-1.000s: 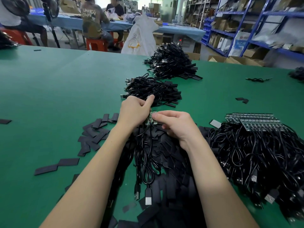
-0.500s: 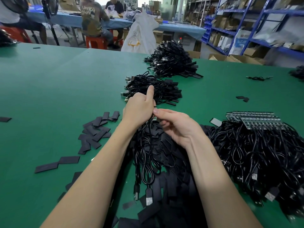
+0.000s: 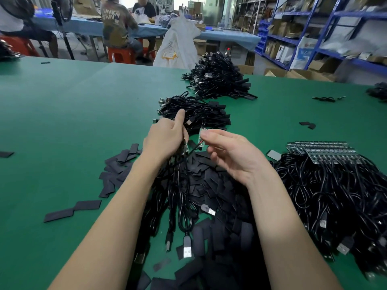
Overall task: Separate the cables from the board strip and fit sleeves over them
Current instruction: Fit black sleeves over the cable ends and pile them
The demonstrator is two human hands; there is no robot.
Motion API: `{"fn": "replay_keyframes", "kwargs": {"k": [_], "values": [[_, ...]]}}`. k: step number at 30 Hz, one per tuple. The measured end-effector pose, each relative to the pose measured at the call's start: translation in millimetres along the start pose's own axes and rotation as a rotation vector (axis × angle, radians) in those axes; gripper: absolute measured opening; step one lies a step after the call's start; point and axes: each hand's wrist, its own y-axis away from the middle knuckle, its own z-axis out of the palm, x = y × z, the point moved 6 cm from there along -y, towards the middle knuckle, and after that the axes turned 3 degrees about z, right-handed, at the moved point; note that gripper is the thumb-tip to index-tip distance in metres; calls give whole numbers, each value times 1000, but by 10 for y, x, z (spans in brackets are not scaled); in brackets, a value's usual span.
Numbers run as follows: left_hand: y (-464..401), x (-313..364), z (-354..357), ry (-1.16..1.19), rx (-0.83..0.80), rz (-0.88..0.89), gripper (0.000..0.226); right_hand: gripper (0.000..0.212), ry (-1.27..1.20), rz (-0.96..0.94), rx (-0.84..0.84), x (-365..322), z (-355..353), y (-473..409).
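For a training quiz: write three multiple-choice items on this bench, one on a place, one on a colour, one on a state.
1. Where do the uncut board strips lie?
A. on the cable heap at the right
B. at the table's left edge
C. on a shelf

2. What colour is the table?
A. blue
B. green
C. grey

3. What is the right hand doing?
A. lying flat on the table
B. pinching a small board with a cable on it
C. hanging idle

Answers: 1 A, the strips rest atop the right-hand cable heap. 2 B, the cloth is green. 3 B, its fingertips hold the board above the sleeves.
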Motion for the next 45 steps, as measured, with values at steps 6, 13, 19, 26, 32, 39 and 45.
{"fn": "replay_keyframes", "kwargs": {"k": [6,13,19,26,32,39,45], "values": [[-4,140,67,191,-206,76,30,5,-57,-34,75,-18,-77,9],[130,137,154,525,-526,-92,12,8,-13,-103,147,-38,-169,3],[194,114,230,555,-624,-187,12,5,120,-76,87,35,-127,-13],[162,177,160,664,-459,-243,22,2,622,-246,320,-44,-385,-34],[147,343,-37,213,-363,-69,18,15,1163,-247,217,88,-315,-111],[154,646,-278,-139,-265,157,8,14,1149,-272,253,29,-340,-107],[185,536,-41,19,-383,139,10,8,903,-228,302,1,-436,-94]]}}
